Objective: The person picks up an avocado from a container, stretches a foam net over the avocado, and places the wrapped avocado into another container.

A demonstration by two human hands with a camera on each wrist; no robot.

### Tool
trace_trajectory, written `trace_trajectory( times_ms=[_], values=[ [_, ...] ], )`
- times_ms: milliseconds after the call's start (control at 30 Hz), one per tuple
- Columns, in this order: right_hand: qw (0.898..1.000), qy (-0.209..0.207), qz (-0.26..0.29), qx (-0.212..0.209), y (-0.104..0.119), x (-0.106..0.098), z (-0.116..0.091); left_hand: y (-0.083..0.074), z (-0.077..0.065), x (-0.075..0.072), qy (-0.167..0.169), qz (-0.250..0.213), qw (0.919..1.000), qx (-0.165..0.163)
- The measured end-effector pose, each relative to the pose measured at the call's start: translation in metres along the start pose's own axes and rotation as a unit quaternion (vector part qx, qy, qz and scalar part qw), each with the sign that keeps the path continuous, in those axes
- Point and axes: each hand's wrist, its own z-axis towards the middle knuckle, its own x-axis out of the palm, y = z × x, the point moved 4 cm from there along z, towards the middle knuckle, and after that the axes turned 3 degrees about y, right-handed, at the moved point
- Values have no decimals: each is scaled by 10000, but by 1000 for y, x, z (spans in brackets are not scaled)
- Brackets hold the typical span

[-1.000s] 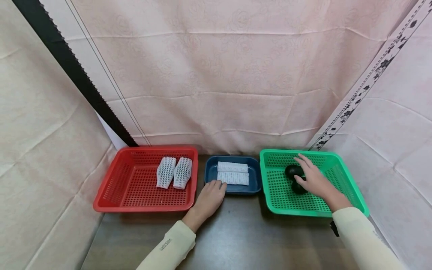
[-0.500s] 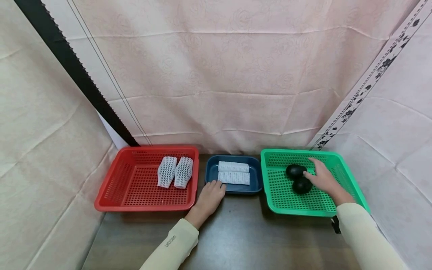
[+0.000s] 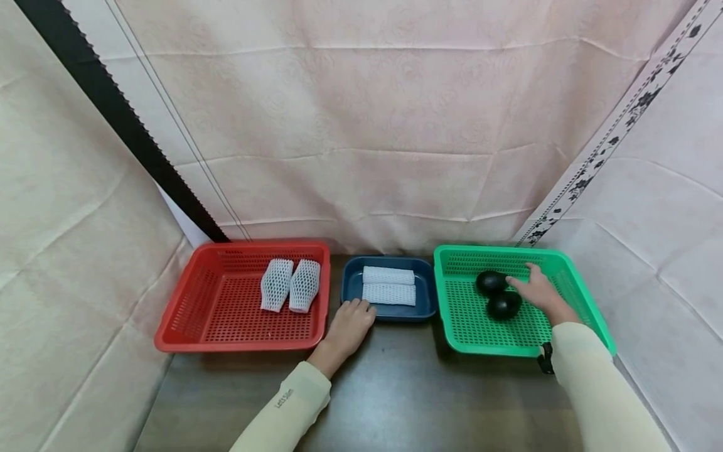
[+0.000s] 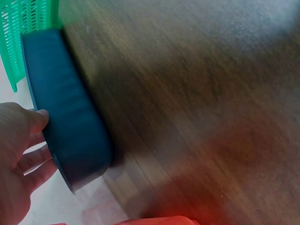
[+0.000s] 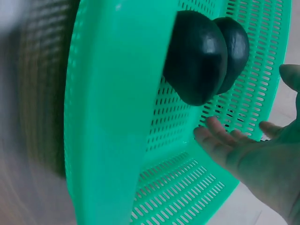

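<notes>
My left hand [image 3: 349, 328] holds the near left rim of a small blue tray [image 4: 75, 112]; in the left wrist view the thumb lies on the outer wall, the other fingertips behind the rim. Two flat white foam nets [image 3: 388, 285] lie in that tray. My right hand [image 3: 539, 294] reaches into the green basket [image 3: 465, 339], fingers apart and holding nothing. Just left of it are two dark, glossy, avocado-like fruits, the nearer one [image 3: 504, 306] against the farther one [image 3: 490, 282]. The right wrist view shows a gap between the fingers [image 5: 218, 140] and the fruits.
On the left stands a red basket [image 3: 237, 314] with two bulging white foam nets [image 3: 290, 285] side by side; whatever is inside them is hidden. All three containers stand in a row on a brown table [image 3: 407, 389]. Cloth walls [image 3: 367, 125] close off the back and sides.
My right hand has drawn away from above the fruits to their right side, leaving both in plain view. The left hand stays at the blue tray's rim.
</notes>
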Motion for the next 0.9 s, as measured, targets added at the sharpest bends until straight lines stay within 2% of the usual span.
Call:
trace_trajectory(
  times_ms=[200,367,667,900],
  values=[
    [9933,516,737,725,-2,8,0,2,1,0,80,-112,9999,-90],
    [9852,735,1044,1147,-4,14,0,2,1,0,85,-178,9997,-148],
    [9746,1189,1038,1586,-1,21,-2,1,1,-1,29,-172,9998,-133],
    [9624,1266,1489,1887,-2,31,-2,1,-1,-1,108,-251,9995,-145]
  ],
)
